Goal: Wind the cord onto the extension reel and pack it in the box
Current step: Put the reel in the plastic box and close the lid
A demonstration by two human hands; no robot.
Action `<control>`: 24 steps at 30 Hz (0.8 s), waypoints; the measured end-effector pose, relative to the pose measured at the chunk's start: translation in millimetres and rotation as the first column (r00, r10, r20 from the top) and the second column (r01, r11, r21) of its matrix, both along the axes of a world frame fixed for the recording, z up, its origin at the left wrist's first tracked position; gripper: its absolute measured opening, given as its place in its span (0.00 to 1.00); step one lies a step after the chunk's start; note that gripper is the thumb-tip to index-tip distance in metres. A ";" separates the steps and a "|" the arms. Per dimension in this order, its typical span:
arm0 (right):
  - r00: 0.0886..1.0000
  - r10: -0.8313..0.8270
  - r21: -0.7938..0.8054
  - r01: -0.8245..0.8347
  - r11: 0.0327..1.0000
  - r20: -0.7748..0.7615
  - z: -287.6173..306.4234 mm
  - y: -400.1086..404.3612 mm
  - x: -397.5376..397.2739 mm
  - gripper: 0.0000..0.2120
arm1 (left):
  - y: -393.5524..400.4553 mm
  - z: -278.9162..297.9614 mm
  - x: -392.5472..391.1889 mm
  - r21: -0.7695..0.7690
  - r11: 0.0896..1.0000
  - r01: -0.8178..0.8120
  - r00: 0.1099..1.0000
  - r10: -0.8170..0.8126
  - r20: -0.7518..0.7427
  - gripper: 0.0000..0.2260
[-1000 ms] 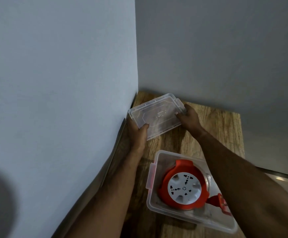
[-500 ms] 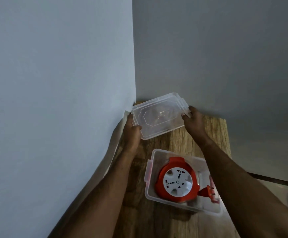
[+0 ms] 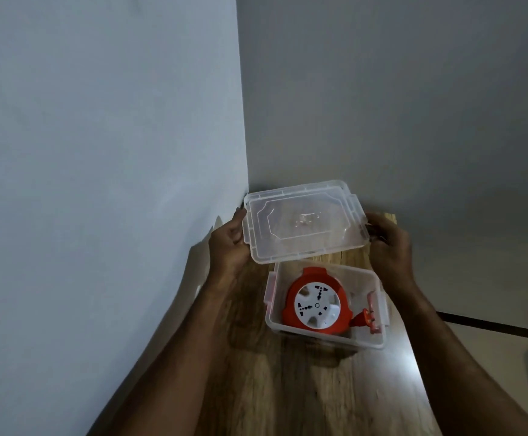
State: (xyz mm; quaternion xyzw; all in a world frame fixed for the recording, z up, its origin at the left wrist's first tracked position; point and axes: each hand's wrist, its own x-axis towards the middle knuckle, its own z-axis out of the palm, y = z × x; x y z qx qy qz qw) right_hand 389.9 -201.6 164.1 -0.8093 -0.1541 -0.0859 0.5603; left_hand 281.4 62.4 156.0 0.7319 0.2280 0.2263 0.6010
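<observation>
1. Holding the clear lid (image 3: 305, 222) by its two short ends, my left hand (image 3: 228, 247) grips the end nearest the side wall and my right hand (image 3: 389, 243) grips the opposite end, so the lid stays level and I can steer both ends at once.
2. I keep the hands well apart, each clamped on its own end, with fingers curled round the rim; I judge this leaves the middle free for lining up over the opening.
3. I hold the lid above the table (image 3: 303, 388), over its far corner where the two walls meet, just behind the box (image 3: 370, 341) and not yet over it.
4. My box sits on the table below the lid, open at the top, with pale pink latches (image 3: 269, 292) hanging down at its short sides, apparently out of the way so the lid can seat.
5. Inside lies the extension reel (image 3: 316, 305), flat on the box floor toward the left side: an orange-red round body with a white socket face turned upward.
6. Its orange plug (image 3: 365, 320) lies beside the reel at the right end of the box. I see no loose cord, so I judge the winding done.
7. My next step, I judge, is bringing the lid toward me, setting it on the rim, then snapping the latches up.
</observation>
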 end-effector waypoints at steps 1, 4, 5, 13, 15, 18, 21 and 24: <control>1.000 0.000 0.010 0.000 1.000 -0.005 -1.1 -8.2 -7.2 0.23 | -2.0 0.3 -5.6 0.015 1.000 -0.005 1.000 0.005 -0.002 0.24; 0.999 -0.035 0.036 0.034 0.999 0.024 -4.6 -28.2 -30.0 0.24 | -8.8 -0.6 -21.0 0.064 0.998 0.012 1.000 -0.013 0.013 0.22; 0.997 -0.047 0.032 0.045 0.998 0.065 -5.4 -32.3 -36.7 0.24 | -10.4 -0.8 -25.7 0.098 0.995 0.017 1.000 -0.018 0.012 0.21; 0.960 -0.118 0.015 0.118 0.993 0.255 0.0 -51.6 -68.3 0.15 | -31.6 1.0 -41.4 0.259 0.966 -0.020 0.999 0.029 -0.028 0.14; 0.952 -0.171 0.016 0.173 0.985 0.253 1.3 -53.0 -71.2 0.13 | -38.8 6.0 -45.9 0.362 0.930 -0.060 0.996 0.082 -0.045 0.12; 0.933 -0.275 0.006 0.282 0.959 0.233 0.8 -51.6 -74.7 0.14 | -49.3 9.0 -48.9 0.435 0.897 -0.077 0.992 0.112 -0.054 0.12; 0.918 -0.369 -0.081 0.383 0.920 0.147 -7.8 -52.9 -73.5 0.15 | -60.1 5.5 -49.2 0.478 0.878 0.005 0.982 0.086 -0.167 0.11; 0.918 -0.386 -0.197 0.396 0.897 0.089 -22.1 -54.4 -69.5 0.16 | -64.7 -13.0 -49.4 0.492 0.867 0.081 0.939 0.100 -0.330 0.14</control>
